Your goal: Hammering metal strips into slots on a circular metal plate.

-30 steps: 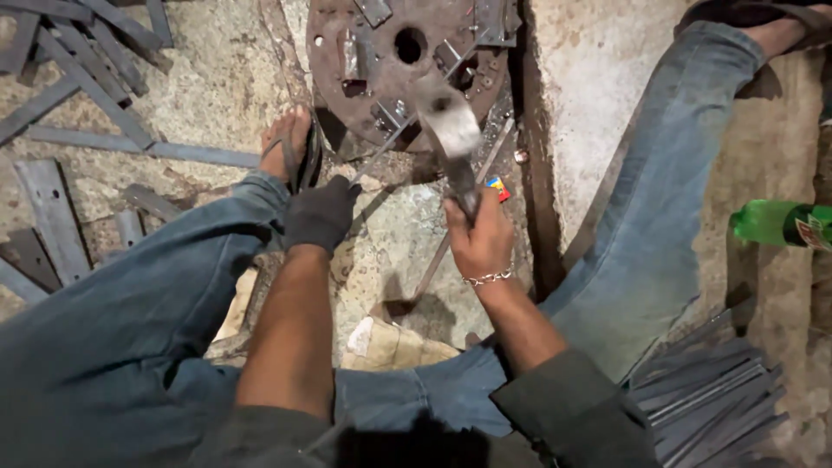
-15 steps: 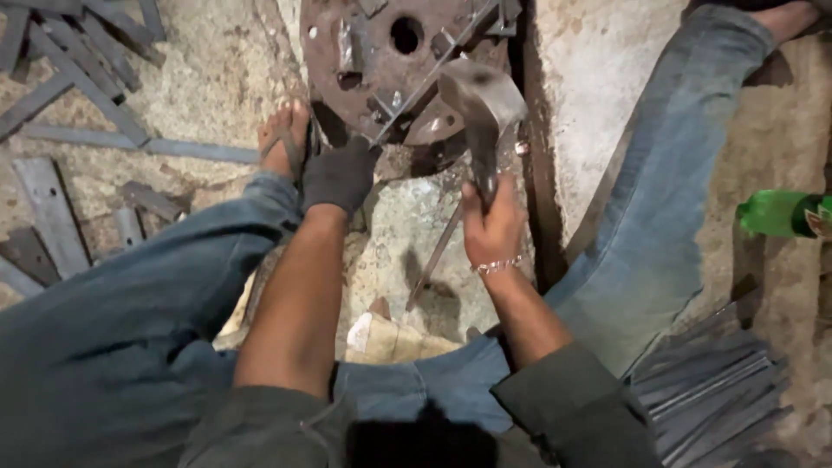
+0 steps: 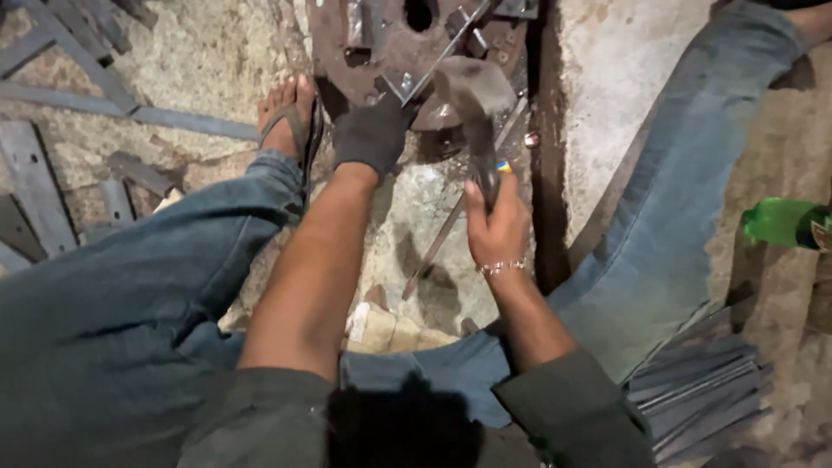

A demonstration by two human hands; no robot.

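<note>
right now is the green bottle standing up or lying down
Lying down: the green bottle rests on its side on the ground, long axis running sideways, at the frame's right edge.

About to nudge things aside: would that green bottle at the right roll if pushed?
Probably. The green bottle lies on its side on the rough floor, so it should roll crosswise. It looks like thin plastic, likely light, though its fill is unclear.

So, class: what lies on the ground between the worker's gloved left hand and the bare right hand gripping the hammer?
In the head view, between left hand and right hand gripping the hammer, a thin metal rod lies slanted on pale stone floor.
</note>
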